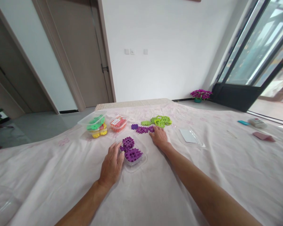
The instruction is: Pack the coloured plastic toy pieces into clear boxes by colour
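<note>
My left hand [112,164] rests on the cloth with its fingers together against the left rim of a clear plastic container [141,160] that holds purple interlocking pieces [131,151]. My right hand [158,137] lies palm down just beyond it, fingertips on loose purple pieces [143,129] scattered on the cloth. Beside them lies a small pile of light green pieces [160,121]. One more purple piece [134,126] sits apart to the left. The right hand's fingers are bent over the pieces, and whether they grip one is hidden.
A clear tub [94,124] holds green and yellow pieces, with a red-filled tub [118,122] beside it. A clear lid [190,136] lies to the right. Small items [257,122] sit at the far right of the pale cloth [61,163]. A flower pot [200,95] stands on the floor.
</note>
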`<state>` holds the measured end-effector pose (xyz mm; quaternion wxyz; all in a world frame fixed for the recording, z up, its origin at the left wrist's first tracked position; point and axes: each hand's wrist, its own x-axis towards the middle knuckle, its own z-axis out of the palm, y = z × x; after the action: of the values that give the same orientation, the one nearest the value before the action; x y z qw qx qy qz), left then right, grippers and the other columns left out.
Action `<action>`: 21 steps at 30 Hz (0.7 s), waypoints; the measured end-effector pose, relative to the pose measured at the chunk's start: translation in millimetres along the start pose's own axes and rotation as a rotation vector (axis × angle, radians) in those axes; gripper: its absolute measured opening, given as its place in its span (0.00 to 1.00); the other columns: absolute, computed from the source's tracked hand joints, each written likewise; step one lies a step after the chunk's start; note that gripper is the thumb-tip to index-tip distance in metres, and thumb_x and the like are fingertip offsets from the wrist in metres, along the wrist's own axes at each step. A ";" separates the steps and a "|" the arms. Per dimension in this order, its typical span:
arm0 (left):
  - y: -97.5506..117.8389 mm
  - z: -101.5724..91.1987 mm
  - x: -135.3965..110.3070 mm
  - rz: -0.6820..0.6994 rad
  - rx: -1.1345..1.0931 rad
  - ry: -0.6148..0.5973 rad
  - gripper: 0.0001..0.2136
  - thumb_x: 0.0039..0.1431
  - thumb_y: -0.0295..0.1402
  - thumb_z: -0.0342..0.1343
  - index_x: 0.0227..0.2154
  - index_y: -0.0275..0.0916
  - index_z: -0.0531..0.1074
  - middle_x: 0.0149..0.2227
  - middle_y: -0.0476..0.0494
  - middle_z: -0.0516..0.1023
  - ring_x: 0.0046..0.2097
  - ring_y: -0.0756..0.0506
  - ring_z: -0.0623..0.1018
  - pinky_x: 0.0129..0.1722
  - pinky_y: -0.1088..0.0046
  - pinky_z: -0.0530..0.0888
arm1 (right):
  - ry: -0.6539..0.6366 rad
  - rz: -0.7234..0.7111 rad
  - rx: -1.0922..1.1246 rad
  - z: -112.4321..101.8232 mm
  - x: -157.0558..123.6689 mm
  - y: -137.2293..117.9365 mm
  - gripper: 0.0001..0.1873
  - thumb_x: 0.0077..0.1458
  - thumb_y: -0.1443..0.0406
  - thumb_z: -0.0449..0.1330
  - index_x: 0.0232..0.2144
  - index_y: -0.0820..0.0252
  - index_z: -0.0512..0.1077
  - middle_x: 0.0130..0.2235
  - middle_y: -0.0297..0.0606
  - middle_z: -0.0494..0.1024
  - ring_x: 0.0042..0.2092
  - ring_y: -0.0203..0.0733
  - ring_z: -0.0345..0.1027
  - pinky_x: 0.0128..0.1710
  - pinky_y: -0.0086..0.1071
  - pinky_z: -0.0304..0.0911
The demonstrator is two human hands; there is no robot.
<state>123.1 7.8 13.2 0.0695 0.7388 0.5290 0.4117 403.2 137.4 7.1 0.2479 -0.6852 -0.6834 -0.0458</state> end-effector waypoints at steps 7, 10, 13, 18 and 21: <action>-4.5 3.0 1.6 -0.021 -0.095 -0.049 0.21 0.66 0.38 0.45 0.61 0.43 0.58 0.63 0.39 0.61 0.65 0.42 0.61 0.65 0.54 0.61 | -0.069 0.072 -0.005 -10.0 8.9 -3.7 0.16 0.58 0.56 0.56 0.43 0.58 0.74 0.46 0.49 0.76 0.52 0.53 0.65 0.50 0.42 0.55; -5.5 3.8 2.4 -0.035 -0.108 -0.070 0.21 0.67 0.39 0.44 0.61 0.44 0.58 0.64 0.40 0.60 0.66 0.42 0.59 0.65 0.55 0.60 | -0.027 0.137 0.044 -12.7 5.5 -1.5 0.18 0.57 0.55 0.56 0.46 0.57 0.74 0.45 0.46 0.77 0.50 0.52 0.67 0.49 0.41 0.58; -6.3 4.0 2.9 -0.042 -0.122 -0.077 0.21 0.67 0.39 0.44 0.62 0.44 0.57 0.65 0.41 0.59 0.67 0.43 0.58 0.66 0.55 0.59 | 0.066 0.197 0.230 -12.2 2.0 4.7 0.20 0.57 0.53 0.55 0.48 0.55 0.74 0.43 0.42 0.79 0.46 0.48 0.70 0.46 0.39 0.62; -6.0 4.0 2.6 -0.054 -0.119 -0.109 0.22 0.68 0.39 0.42 0.63 0.43 0.56 0.66 0.41 0.58 0.67 0.44 0.57 0.67 0.56 0.57 | 0.162 -0.058 0.668 -18.4 -2.6 -7.8 0.19 0.55 0.55 0.59 0.46 0.56 0.74 0.43 0.39 0.80 0.43 0.43 0.73 0.46 0.38 0.66; -4.7 3.8 2.3 -0.070 -0.124 -0.109 0.23 0.67 0.40 0.43 0.63 0.43 0.55 0.66 0.41 0.58 0.67 0.44 0.57 0.66 0.57 0.57 | 0.113 -0.233 0.765 -30.0 -6.4 -33.1 0.16 0.54 0.57 0.61 0.43 0.56 0.76 0.42 0.39 0.80 0.42 0.44 0.74 0.45 0.39 0.67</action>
<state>122.5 13.0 9.5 0.1582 0.7356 0.5233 0.4001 379.3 117.5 39.9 0.5155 -0.4578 -0.7095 0.1464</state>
